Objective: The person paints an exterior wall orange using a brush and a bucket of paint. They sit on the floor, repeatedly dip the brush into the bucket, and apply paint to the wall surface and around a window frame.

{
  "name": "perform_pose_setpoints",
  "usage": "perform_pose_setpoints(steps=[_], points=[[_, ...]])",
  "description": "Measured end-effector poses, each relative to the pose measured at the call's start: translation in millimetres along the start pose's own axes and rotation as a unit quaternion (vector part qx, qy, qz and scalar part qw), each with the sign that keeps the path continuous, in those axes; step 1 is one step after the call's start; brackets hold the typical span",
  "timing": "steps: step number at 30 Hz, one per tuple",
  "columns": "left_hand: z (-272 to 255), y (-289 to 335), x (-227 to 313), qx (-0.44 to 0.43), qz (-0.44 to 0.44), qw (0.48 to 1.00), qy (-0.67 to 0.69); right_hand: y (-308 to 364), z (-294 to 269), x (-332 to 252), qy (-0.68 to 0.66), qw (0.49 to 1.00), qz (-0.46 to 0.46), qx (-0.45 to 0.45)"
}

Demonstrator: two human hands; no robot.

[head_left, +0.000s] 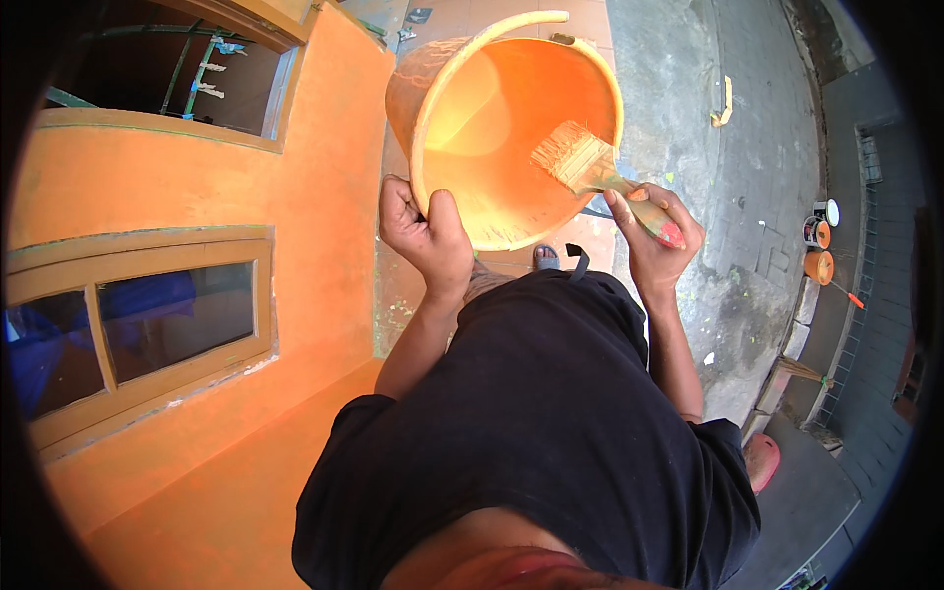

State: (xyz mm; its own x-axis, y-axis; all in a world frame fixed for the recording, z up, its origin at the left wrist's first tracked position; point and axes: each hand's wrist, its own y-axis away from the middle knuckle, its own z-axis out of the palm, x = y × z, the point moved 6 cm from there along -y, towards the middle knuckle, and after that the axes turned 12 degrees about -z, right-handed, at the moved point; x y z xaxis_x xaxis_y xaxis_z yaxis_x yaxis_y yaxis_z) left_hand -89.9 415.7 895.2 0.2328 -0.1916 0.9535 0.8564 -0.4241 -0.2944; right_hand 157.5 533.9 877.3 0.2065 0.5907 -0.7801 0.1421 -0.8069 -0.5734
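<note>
An orange bucket (551, 88) is tilted with its mouth toward me, and orange paint coats its inside. My left hand (431, 236) is closed on its left rim, the thumb in front and fingers curled behind. The bucket's handle (462, 49) arcs over the upper left of the rim. In my right hand (661, 241) is a flat paintbrush (582, 162), gripped by its paint-smeared handle with a red end. Its orange-coated bristles point up and left, in front of the bucket's mouth. Whether they touch the inside, I cannot tell.
An orange wall (324, 157) with wood-framed windows (264, 295) stands close on my left. Several paint containers (818, 265) line the right edge of the grey concrete (678, 59). A yellowish piece (725, 101) lies farther ahead. A pinkish-red object (763, 462) shows beside my right sleeve.
</note>
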Motion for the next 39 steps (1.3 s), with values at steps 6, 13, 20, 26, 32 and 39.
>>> perform_pose_setpoints(steps=[6,13,20,26,32,39], points=[[-2,-1,1,0.010,0.007,1.000,-0.012,1,12,-8,0.047,0.991,-0.082,-0.095],[-6,1,6,0.007,0.008,1.000,-0.017,10,22,-11,0.035,0.991,-0.084,-0.098],[-10,-3,7,0.034,0.025,0.999,0.001,12,19,-6,0.037,0.992,-0.071,-0.100],[-16,-3,3,0.041,0.010,0.999,0.006,16,19,-7,0.026,0.990,-0.101,-0.091],[-18,-6,4,0.045,0.018,0.999,-0.012,18,25,-2,0.026,0.992,-0.076,-0.095],[-14,-9,2,0.043,0.010,0.999,-0.018,9,42,-12,-0.090,0.964,-0.142,-0.208]])
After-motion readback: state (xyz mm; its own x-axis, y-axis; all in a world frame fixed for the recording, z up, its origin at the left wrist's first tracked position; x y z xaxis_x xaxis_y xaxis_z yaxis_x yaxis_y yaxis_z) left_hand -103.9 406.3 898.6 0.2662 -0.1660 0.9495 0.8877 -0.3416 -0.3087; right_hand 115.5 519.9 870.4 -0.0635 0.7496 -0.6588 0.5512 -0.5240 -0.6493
